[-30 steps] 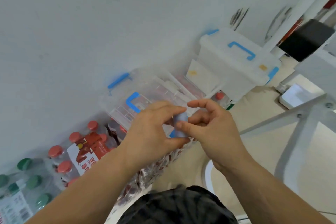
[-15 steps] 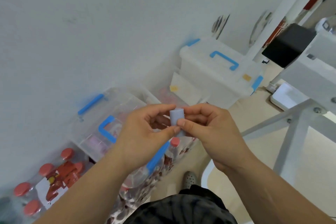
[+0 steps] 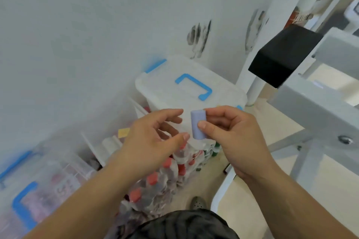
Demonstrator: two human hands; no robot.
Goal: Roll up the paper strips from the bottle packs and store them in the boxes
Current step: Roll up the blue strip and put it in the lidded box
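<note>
In front of the lidded box (image 3: 161, 87), just below its blue handle (image 3: 194, 86) as seen from the head camera, a small pale-blue paper roll (image 3: 197, 118) is held upright. It is pinched by the right hand (image 3: 233, 136) between the thumb (image 3: 202, 125), pressed on its near face at mid-height, and the curled fingers behind it, so that both ends of the roll are left showing. The left hand (image 3: 153, 141) is held just left of the roll with its fingers loosely curled and nothing gripped. Its thumb tip lies just beside the roll's lower end, and whether contact is made cannot be told. The near right corner and front wall of the lidded box are covered by both hands. Below the box, the bottle packs (image 3: 161, 176) with red caps are blurred and partly hidden by the left forearm. Further down and left of the box, a second clear box (image 3: 48, 180) with blue fittings is cut off by the picture's edge, and its contents cannot be made out. The lid of the lidded box is seen closed. A white wall (image 3: 77, 35) stands close behind the box. A grey metal frame (image 3: 314, 106) and a black block (image 3: 281, 58) are placed to its right, with bare floor (image 3: 275, 134) seen between the box and the frame's legs.
</note>
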